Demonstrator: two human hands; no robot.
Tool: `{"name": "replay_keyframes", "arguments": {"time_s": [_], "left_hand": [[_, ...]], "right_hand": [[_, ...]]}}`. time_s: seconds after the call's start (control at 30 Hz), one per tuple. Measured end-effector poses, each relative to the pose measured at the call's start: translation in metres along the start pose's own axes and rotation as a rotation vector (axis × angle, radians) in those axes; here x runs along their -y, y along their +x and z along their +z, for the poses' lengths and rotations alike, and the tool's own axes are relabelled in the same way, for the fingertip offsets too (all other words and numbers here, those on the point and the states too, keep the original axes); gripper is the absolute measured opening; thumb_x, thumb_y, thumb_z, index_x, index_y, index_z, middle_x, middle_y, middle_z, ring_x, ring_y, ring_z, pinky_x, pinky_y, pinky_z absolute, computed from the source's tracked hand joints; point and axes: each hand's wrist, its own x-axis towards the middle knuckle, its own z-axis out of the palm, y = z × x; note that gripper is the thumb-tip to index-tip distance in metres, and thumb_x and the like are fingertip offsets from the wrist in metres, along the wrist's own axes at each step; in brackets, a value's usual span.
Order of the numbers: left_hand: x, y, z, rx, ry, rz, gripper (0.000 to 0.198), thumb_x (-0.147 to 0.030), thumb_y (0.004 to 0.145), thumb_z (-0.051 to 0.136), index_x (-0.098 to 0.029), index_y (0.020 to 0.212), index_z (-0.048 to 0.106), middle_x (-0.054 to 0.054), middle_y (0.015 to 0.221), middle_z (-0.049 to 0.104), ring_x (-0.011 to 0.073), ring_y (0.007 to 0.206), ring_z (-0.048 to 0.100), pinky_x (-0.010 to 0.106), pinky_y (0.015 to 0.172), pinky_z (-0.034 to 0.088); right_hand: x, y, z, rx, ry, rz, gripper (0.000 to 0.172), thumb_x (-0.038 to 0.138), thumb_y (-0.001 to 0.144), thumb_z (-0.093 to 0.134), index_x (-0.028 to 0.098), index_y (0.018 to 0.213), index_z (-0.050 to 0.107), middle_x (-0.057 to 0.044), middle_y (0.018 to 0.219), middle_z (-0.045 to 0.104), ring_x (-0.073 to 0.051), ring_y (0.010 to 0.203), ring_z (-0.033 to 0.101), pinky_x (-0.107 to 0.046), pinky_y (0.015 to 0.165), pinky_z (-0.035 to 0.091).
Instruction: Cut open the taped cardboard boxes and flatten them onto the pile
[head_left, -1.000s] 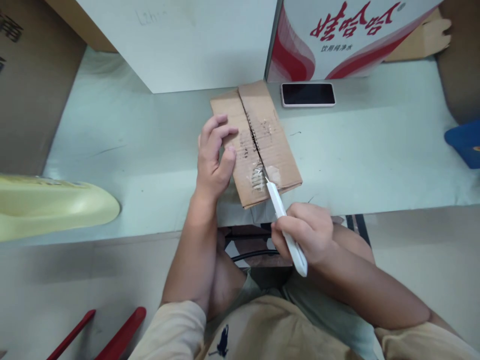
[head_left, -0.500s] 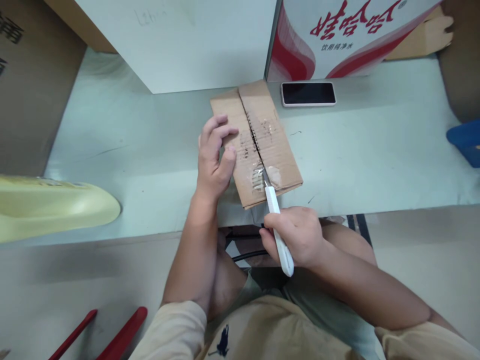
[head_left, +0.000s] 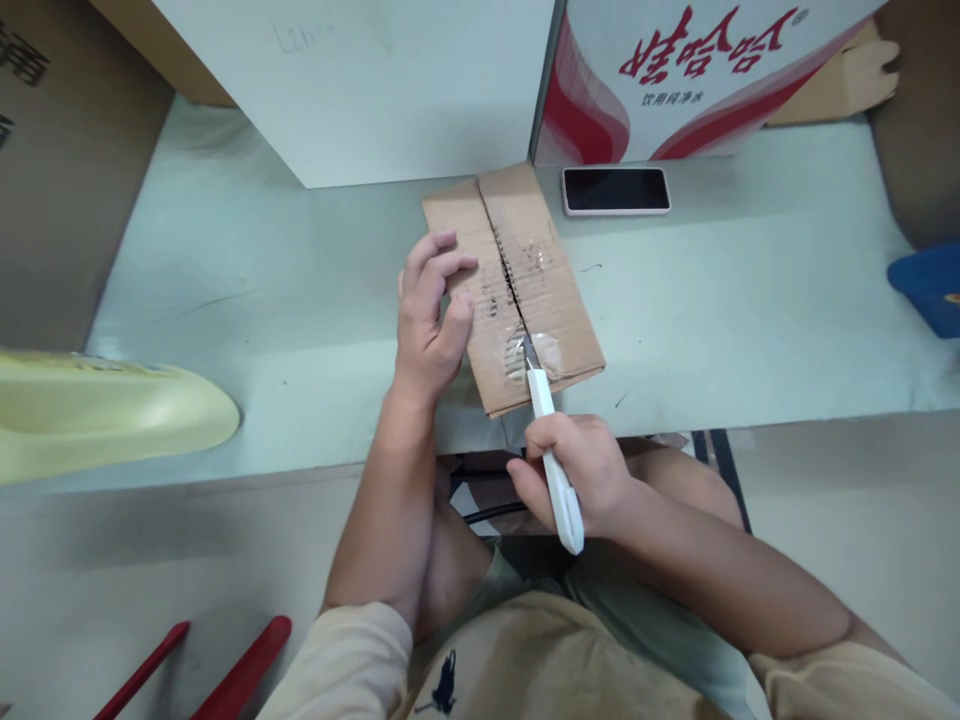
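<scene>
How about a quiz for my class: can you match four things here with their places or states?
1 knife
2 phone
3 cardboard
4 left hand

a beside the red-and-white box
b gripped in the right hand
c pressing the cardboard's left side
d on the table, under the knife tip

Pairs: 1-b, 2-a, 3-d, 4-c.

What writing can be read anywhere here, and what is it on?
"娃哈哈": big red characters on the red-and-white carton.
"饮用纯净水": small dark print beneath, same carton.
Pencil scrawl on the white box: too faint to read.
Black characters on the brown box, left edge: cut off, unreadable.
White knife in the right hand, cardboard piece, phone: no text visible.
</scene>
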Motion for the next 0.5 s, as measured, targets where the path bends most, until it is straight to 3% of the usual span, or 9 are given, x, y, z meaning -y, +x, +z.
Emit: {"name": "replay_keyframes", "arguments": {"time_s": [0.3, 0.5], "left_hand": [[0.001, 0.000, 0.002, -0.019, 0.018, 0.022, 0.047, -0.066, 0.104, 0.040, -0.032, 0.130, 0.062, 0.007, 0.148, 0.060, 0.0277, 0.143, 0.056, 0.050, 0.123, 0.044], [-0.001, 0.000, 0.005, -0.045, 0.032, 0.036, 0.042, -0.061, 0.105, 0.039, -0.034, 0.130, 0.060, 0.007, 0.147, 0.060, 0.0272, 0.141, 0.057, 0.049, 0.122, 0.043]], "right_hand": [[0.010, 0.000, 0.002, -0.052, 0.103, 0.113, 0.021, 0.014, 0.089, 0.055, 0.026, 0.093, 0.039, 0.014, 0.055, 0.038, -0.005, 0.040, 0.033, -0.016, 0.045, 0.031], [0.011, 0.004, 0.002, -0.075, 0.095, 0.131, 0.022, 0.014, 0.088, 0.055, 0.027, 0.092, 0.038, 0.014, 0.053, 0.038, -0.005, 0.039, 0.034, -0.016, 0.044, 0.032]]}}
